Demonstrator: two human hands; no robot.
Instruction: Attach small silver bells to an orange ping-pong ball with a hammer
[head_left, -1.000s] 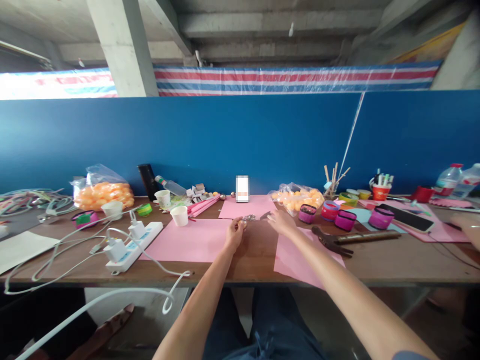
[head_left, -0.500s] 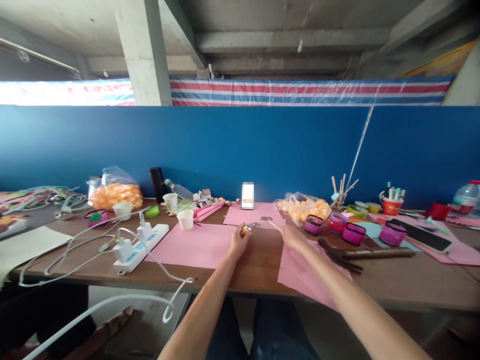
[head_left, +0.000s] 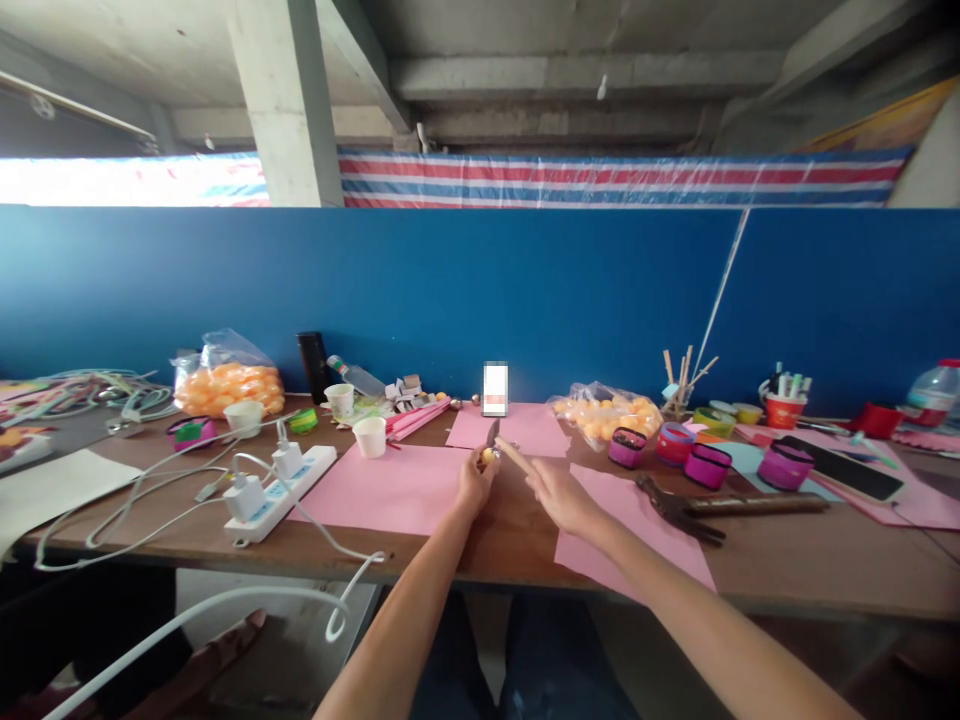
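My left hand is closed around a small yellow-orange ball, and a shiny silvery bit shows beside it. In my right hand, the fingers grip a slim wooden-handled tool. Its dark, flat tip reaches just above the ball; whether the two touch I cannot tell. Both hands are over the brown table, between a large pink sheet on the left and another pink sheet under my right forearm.
A claw hammer lies on the right. Purple bands and a bag of orange balls are behind it. To the left are a white power strip with cables and a paper cup. A bright phone-like screen stands ahead.
My right hand has moved left with the tool, bringing its tip over to the ball. My left hand has barely moved and still holds the ball.
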